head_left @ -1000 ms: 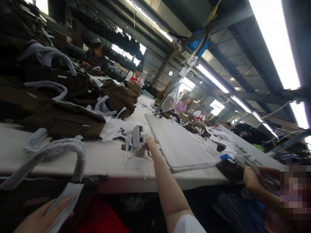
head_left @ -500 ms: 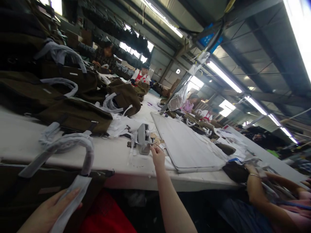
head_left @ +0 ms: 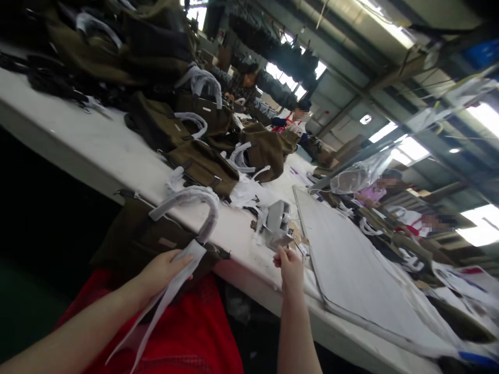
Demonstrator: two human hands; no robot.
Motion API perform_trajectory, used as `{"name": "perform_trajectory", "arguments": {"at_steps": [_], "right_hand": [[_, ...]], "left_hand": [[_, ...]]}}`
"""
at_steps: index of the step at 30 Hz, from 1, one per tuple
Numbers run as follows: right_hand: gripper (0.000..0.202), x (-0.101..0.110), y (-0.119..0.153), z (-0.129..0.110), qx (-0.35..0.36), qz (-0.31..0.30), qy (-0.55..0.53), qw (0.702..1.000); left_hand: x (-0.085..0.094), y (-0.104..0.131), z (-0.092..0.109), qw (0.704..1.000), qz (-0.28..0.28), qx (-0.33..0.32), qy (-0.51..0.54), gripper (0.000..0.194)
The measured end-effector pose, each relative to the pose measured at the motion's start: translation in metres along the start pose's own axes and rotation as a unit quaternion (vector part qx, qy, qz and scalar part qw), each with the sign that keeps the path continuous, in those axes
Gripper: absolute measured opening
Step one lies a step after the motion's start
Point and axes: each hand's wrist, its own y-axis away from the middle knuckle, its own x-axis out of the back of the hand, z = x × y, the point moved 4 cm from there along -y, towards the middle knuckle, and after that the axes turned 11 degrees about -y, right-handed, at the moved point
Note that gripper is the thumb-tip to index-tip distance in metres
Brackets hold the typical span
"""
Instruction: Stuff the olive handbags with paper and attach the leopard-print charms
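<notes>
My left hand is closed on a white wrapping strip at the lower end of a bag handle. The wrapped handle arches up from an olive-brown bag that leans against the table edge over my lap. The strip's two loose tails hang below my hand. My right hand has its fingers pinched together just in front of a grey tape dispenser on the table. Whatever is between those fingertips is too small to make out.
More olive bags with wrapped handles lie along the white table. A large white board lies to the right of the dispenser, and brown card pieces sit between them. Several people work farther back, one person in red and white.
The view has swung left, so the table and bags appear farther right. My right hand has moved from the dispenser's side to its near end. My left hand still grips the strip.
</notes>
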Motion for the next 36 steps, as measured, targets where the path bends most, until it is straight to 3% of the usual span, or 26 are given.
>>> {"name": "perform_trajectory", "arguments": {"at_steps": [4,8,12,17,23,27,29,33,36], "right_hand": [[0.034,-0.070,0.061,-0.022,-0.004,-0.187,-0.038,0.982],[0.032,-0.144,0.109,-0.036,-0.065,-0.363,-0.049,0.928],[0.031,-0.181,0.122,-0.034,-0.081,-0.430,0.017,0.899],[0.032,-0.187,0.120,-0.032,-0.036,-0.385,0.165,0.907],[0.042,-0.180,0.126,-0.031,-0.049,-0.369,0.206,0.905],[0.057,-0.175,0.129,-0.022,0.005,-0.313,0.243,0.918],[0.064,-0.178,0.135,-0.009,-0.022,-0.315,0.191,0.929],[0.064,-0.189,0.151,0.020,-0.159,-0.343,-0.092,0.921],[0.054,-0.190,0.159,0.025,-0.160,-0.338,-0.189,0.908]], "left_hand": [[-0.001,-0.002,-0.001,1.000,-0.007,-0.011,-0.009,0.073],[0.000,-0.004,-0.003,0.999,-0.007,-0.024,-0.041,0.069],[0.002,-0.003,0.000,0.997,-0.003,-0.058,-0.056,0.061],[0.003,-0.002,0.001,0.997,-0.003,-0.070,-0.031,0.053],[0.003,0.004,0.002,0.997,-0.037,-0.067,0.002,0.052],[0.003,0.011,0.004,0.996,-0.056,-0.030,0.066,0.056],[0.004,0.010,0.000,0.992,-0.074,-0.022,0.101,0.055],[0.000,-0.007,-0.019,0.959,-0.210,0.040,0.187,0.055],[0.001,-0.016,-0.027,0.935,-0.255,0.089,0.228,0.052]]}}
